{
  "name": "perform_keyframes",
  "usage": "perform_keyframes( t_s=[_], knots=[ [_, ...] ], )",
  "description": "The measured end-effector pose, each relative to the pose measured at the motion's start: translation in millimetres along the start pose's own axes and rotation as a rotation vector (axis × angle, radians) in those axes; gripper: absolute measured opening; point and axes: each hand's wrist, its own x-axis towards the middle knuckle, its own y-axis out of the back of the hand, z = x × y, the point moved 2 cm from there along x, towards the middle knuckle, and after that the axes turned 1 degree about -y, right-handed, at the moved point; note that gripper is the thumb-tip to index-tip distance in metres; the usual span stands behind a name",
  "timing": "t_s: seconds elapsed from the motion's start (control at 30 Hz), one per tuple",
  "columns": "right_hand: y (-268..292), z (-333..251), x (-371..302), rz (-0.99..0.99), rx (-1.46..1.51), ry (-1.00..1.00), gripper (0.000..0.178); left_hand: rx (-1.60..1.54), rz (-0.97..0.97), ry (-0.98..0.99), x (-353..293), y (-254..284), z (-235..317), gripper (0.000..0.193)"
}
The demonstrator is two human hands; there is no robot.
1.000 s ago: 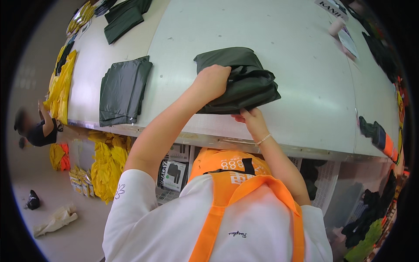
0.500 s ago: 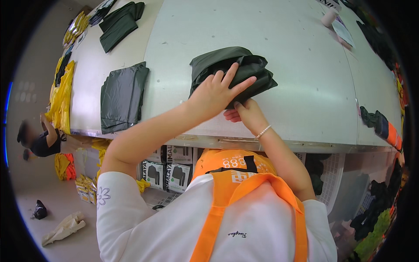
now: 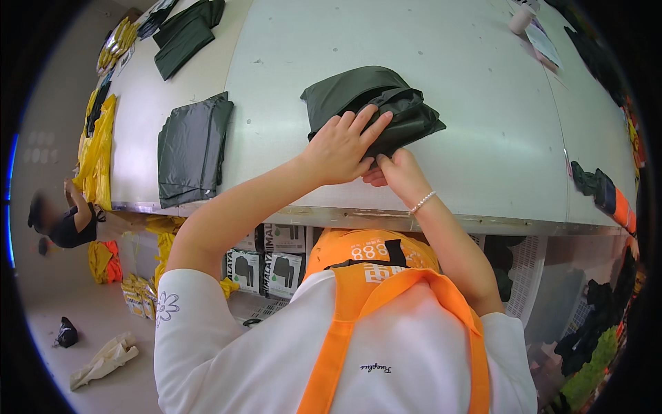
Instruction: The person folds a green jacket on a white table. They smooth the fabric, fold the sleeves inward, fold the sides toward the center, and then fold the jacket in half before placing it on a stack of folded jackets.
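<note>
A dark green folded garment [image 3: 352, 88] of smooth, slightly shiny material lies on the pale table in front of me, its right side loosely bunched. My left hand [image 3: 343, 146] rests on its near part with the fingers spread, the thumb close to my right hand. At the garment's near edge, my right hand [image 3: 402, 176] has its thumb and fingers closed on the material; the fingertips are partly hidden. Left of it lies a flat stack of dark green folded pieces [image 3: 193, 148], apart from both hands.
More dark green pieces [image 3: 185, 45] lie at the far left, beside yellow material [image 3: 103, 152] along the table's left edge. A white roll [image 3: 522, 21] stands at the far right. Printed packages [image 3: 284, 274] sit below the table. A person [image 3: 69, 217] is at the left.
Both hands have shifted slightly to the right. My left fingers have come closer together, and its thumb has moved down beside my right hand. The garment's bunched right end reaches slightly further right.
</note>
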Motion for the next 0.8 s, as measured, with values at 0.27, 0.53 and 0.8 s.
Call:
perform_keyframes(
  t_s=[0.27,0.53,0.8],
  knots=[
    [8,24,-1,0.009,-0.068,-0.045,0.026,0.274,-0.125,-0.072,4,-28,18,0.079],
    [28,11,-28,0.757,-0.704,0.600,0.026,-0.269,-0.083,0.145,36,-8,3,0.062],
    [53,52,39,0.262,-1.581,0.409,0.018,-0.284,-0.149,0.049,53,-27,14,0.055]
  ],
)
